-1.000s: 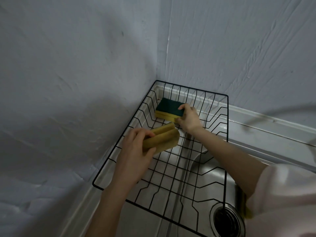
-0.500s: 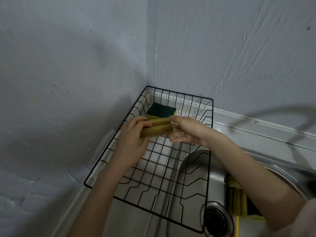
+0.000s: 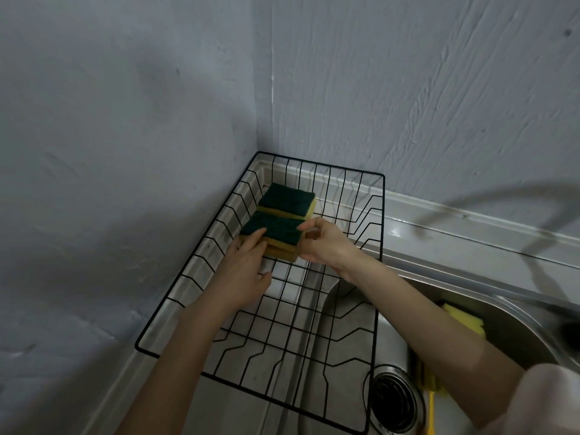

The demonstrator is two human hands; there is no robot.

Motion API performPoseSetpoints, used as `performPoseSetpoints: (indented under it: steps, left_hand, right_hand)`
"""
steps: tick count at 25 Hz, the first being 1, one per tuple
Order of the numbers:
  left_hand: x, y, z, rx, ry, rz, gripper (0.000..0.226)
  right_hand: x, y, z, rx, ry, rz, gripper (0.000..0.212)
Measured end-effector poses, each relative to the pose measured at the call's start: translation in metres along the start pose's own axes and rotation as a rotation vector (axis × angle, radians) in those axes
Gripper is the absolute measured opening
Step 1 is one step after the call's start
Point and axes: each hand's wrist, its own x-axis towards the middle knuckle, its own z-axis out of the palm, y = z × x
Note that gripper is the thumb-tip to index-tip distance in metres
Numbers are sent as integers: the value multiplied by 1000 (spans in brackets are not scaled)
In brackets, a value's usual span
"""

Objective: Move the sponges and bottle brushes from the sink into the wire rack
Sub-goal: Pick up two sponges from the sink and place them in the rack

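Wire rack [image 3: 373, 252] sits in the far left corner, partly over the sink [image 3: 518, 312]. Left hand [image 3: 243, 274] and right hand [image 3: 326, 243] both grip a stack of sponges [image 3: 276, 229], green side up, inside the rack. Another sponge [image 3: 287, 199] lies just beyond, touching. Yellow sponge [image 3: 464, 320] lies in the sink

Head view, steeply down, seemingly close
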Motion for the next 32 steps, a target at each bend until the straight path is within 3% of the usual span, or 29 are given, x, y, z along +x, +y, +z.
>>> performPoseSetpoints:
  steps: [7, 12, 16, 22, 32]
  left_hand:
    - [4, 0, 3, 34, -111, -75, 45]
    - [5, 5, 2, -59, -48, -96, 36]
    - [0, 18, -8, -49, -8, -125, 43]
    - [-34, 68, -36, -149, 126, 35, 46]
    - [-100, 169, -24, -166, 244, 327, 44]
  right_hand:
    - [9, 1, 4, -351, 23, -86, 45]
    - [-2, -5, -1, -415, -4, -96, 52]
    - [-25, -13, -12, -554, 37, -222, 58]
    - [-82, -23, -42, -619, 180, -349, 58]
    - [-196, 28, -106, -640, 353, -292, 57]
